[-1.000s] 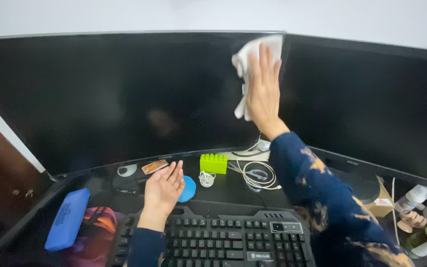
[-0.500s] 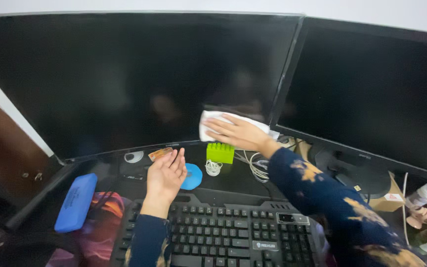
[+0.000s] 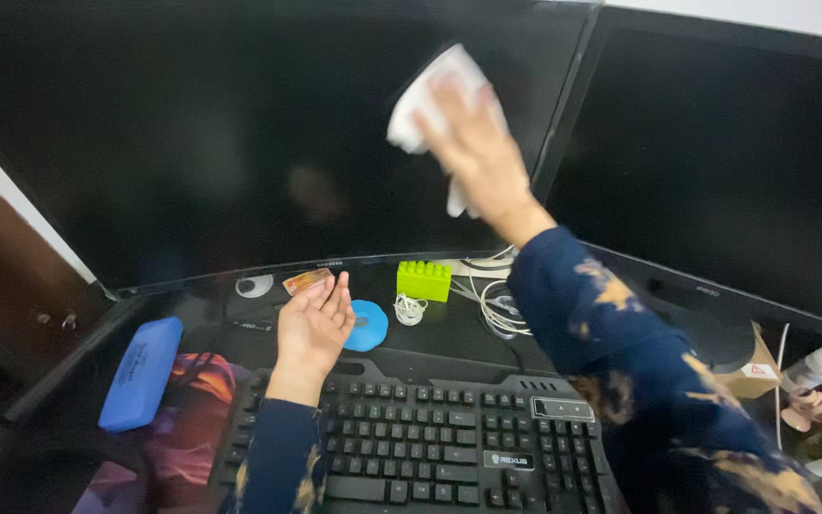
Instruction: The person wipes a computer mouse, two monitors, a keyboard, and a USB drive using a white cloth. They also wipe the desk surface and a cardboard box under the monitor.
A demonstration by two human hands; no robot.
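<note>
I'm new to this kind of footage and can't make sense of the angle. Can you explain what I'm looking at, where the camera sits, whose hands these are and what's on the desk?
The camera is worn on a person's head and looks down at their own two bare hands, so there is just this one view. The right hand is raised and presses a white cloth flat against the dark screen of a wide curved monitor; a second monitor stands to its right. The left hand is open, holds nothing, and sits at the back edge of a black keyboard. Behind it on the desk lie a round blue disc, a green toy brick, coiled white cables and a blue case far left. Both sleeves are dark blue with orange patches.
</note>
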